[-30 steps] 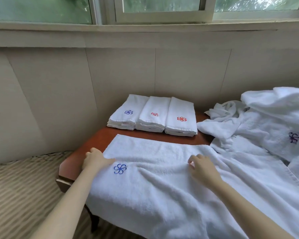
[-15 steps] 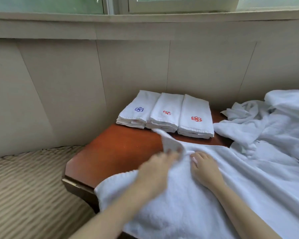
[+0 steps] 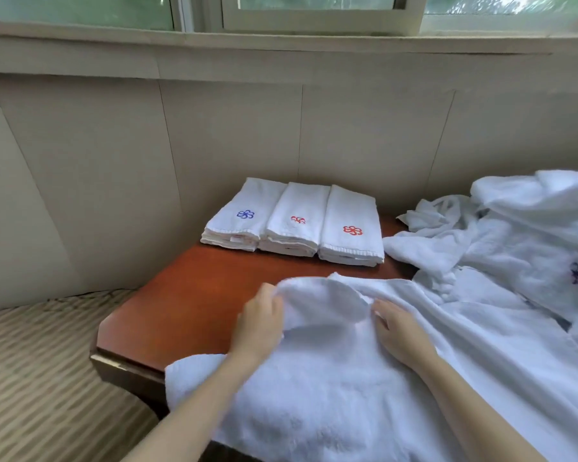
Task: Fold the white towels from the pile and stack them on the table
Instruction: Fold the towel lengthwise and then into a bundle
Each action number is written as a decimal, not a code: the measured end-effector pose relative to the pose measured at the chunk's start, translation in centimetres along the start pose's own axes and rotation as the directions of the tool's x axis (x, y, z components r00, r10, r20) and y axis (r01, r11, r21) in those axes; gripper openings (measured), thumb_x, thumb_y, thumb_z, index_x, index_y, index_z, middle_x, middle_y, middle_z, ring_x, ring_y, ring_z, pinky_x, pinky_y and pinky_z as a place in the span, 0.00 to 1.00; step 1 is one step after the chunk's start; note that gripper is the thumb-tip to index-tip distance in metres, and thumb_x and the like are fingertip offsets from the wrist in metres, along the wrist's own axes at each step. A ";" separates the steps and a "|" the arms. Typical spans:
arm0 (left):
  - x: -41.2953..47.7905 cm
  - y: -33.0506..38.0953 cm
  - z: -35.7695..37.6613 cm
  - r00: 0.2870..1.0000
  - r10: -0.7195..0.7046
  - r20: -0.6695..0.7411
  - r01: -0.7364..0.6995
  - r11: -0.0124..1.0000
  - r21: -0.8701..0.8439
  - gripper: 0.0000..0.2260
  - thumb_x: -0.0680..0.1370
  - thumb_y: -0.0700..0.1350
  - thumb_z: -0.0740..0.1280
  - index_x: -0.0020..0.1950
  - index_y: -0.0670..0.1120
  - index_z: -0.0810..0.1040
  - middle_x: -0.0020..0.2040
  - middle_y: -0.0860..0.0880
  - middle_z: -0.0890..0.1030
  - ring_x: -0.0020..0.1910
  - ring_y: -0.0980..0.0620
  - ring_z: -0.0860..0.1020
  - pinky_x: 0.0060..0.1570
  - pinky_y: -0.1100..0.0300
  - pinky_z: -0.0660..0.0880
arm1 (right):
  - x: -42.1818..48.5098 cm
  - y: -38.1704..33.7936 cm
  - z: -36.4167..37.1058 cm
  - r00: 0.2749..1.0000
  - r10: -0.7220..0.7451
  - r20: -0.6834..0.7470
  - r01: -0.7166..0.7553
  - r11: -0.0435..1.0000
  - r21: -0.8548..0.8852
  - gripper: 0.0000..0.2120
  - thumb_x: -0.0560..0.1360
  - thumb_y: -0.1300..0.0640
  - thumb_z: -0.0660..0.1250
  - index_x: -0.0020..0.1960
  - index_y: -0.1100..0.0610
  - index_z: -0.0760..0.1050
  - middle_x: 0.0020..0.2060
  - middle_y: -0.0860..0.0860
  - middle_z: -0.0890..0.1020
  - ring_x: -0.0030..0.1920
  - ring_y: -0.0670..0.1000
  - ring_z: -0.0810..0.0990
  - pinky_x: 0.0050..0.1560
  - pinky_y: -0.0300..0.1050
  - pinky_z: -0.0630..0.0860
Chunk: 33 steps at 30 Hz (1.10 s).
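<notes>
While our left hand (image 3: 259,323) grips the raised end of the towel (image 3: 347,395), fingers curled round its edge, the flap arches over toward the right; we judge this to be a fold in the making. Our right hand (image 3: 397,331) lies flat on the cloth just beside the flap, fingers loose and grasping nothing. We judge that it pins the fold line so the lower layer does not drag.

Towel: spread over the near part of the table (image 3: 187,295), its near end hanging off the front edge and its right part running up against the pile.

Also present:
- Folded stacks (image 3: 294,225): three, side by side and touching, at the far edge of the table against the wall (image 3: 114,178). One bears a blue flower mark, two a red one. We judge the finished towel belongs there; bare wood lies between.
- Pile (image 3: 521,241): loose white cloth heaped at the right, covering the table's right end, near the rightmost stack. One piece shows a purple mark.
- Carpet (image 3: 37,378): striped, lower left.
- Window (image 3: 314,8): above the wall.

In the way: the pile crowds the right side, and we cannot tell where the towel ends against it. The overhanging end may drag the cloth off the table.
</notes>
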State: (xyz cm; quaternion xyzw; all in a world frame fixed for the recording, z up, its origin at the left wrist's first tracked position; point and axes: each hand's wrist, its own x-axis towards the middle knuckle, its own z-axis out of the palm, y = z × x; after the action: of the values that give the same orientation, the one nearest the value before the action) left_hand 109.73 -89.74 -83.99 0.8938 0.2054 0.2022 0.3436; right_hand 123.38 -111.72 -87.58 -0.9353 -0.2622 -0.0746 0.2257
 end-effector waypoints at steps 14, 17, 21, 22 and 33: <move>12.5 -4.6 -0.7 0.975 -0.062 0.213 -0.035 0.905 0.425 0.18 0.80 0.39 0.59 0.71 0.46 0.68 0.70 0.43 0.66 0.68 0.43 0.66 0.65 0.55 0.65 | 4.4 9.9 -8.1 0.946 0.318 0.065 -0.297 0.929 -0.222 0.11 0.74 0.63 0.60 0.53 0.55 0.76 0.53 0.54 0.76 0.54 0.56 0.74 0.51 0.46 0.71; 14.3 -3.0 1.7 0.942 0.014 0.337 -0.142 0.923 0.357 0.20 0.81 0.36 0.56 0.73 0.47 0.65 0.75 0.47 0.62 0.71 0.47 0.64 0.66 0.56 0.64 | 4.9 11.1 -9.7 0.901 0.368 0.232 -0.290 0.905 -0.311 0.04 0.73 0.57 0.62 0.47 0.52 0.68 0.48 0.50 0.75 0.49 0.53 0.74 0.46 0.44 0.70; 16.8 -1.8 2.6 0.899 -0.056 0.434 -0.207 0.820 0.534 0.25 0.81 0.36 0.53 0.77 0.50 0.57 0.76 0.46 0.57 0.70 0.44 0.66 0.64 0.53 0.68 | 3.2 13.1 -11.2 0.789 0.475 0.390 -0.208 0.803 -0.559 0.08 0.71 0.55 0.65 0.43 0.50 0.65 0.49 0.49 0.76 0.52 0.53 0.72 0.48 0.43 0.69; 17.2 -1.4 2.5 0.880 -0.099 0.464 -0.212 0.792 0.572 0.25 0.81 0.37 0.53 0.77 0.50 0.57 0.76 0.45 0.56 0.70 0.44 0.66 0.64 0.54 0.68 | 2.6 13.6 -11.5 0.831 0.464 0.307 -0.198 0.763 -0.616 0.06 0.71 0.54 0.65 0.45 0.49 0.69 0.52 0.49 0.78 0.57 0.55 0.71 0.51 0.44 0.68; 17.5 0.4 -0.9 0.989 0.117 -0.092 -0.070 0.913 0.401 0.04 0.76 0.34 0.59 0.45 0.41 0.66 0.45 0.35 0.75 0.46 0.35 0.75 0.40 0.50 0.68 | 3.0 13.2 -18.7 0.666 0.569 -0.483 -0.527 0.816 0.236 0.08 0.76 0.63 0.60 0.51 0.66 0.75 0.46 0.67 0.81 0.52 0.63 0.79 0.47 0.50 0.73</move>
State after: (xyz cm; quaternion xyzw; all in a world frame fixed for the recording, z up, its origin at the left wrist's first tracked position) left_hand 124.01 -80.65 -79.24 0.9406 0.2184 0.2235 0.1331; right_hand 132.42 -129.01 -75.28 -0.9023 0.1017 -0.2496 0.3365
